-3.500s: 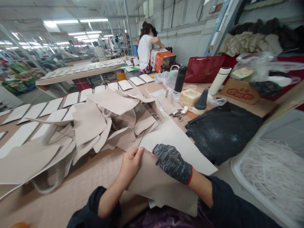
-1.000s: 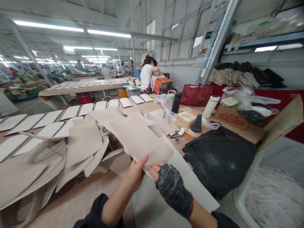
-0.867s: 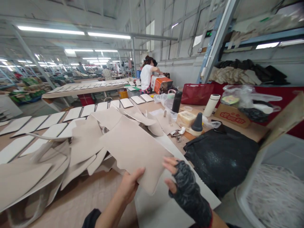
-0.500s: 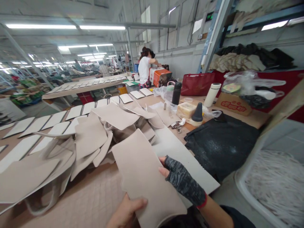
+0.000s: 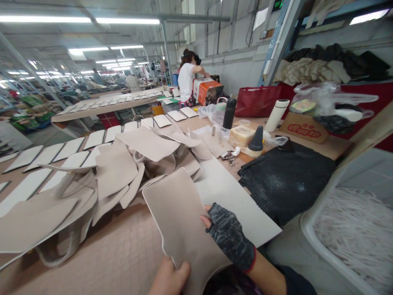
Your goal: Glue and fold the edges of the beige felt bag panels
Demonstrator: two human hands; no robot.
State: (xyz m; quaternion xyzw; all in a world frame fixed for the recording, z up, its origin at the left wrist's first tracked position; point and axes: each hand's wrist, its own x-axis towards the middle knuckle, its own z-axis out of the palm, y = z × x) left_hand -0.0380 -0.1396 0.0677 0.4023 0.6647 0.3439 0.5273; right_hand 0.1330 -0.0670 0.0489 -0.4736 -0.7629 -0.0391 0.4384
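A beige leather-like panel (image 5: pixel 181 213) with pale edges is tilted up in front of me, held at two sides. My left hand (image 5: pixel 172 274), bare, pinches its lower left edge, thumb on the face. My right hand (image 5: pixel 227 229), in a dark grey fingerless glove with a red cuff, grips the right edge; most of its fingers are behind the panel. Under the right hand lies a flat white board (image 5: pixel 245 209). To the left, a loose heap of similar beige pieces (image 5: pixel 116 176), some with loop handles, spreads over the table (image 5: pixel 123 250).
White dark-edged panels (image 5: pixel 70 147) lie in rows at the left. Black cloth (image 5: pixel 285 184), a dark cone (image 5: pixel 256 139), a black bottle (image 5: pixel 229 114) and a white flask (image 5: pixel 276 115) are at the right. A bin (image 5: pixel 310 233) holds pale strips. Another person (image 5: pixel 186 82) stands behind.
The panel has tilted and its lower part has bent, with its left edge now showing more. My left hand has moved slightly right and down; the right hand keeps its grip. The camera view has shifted slightly.
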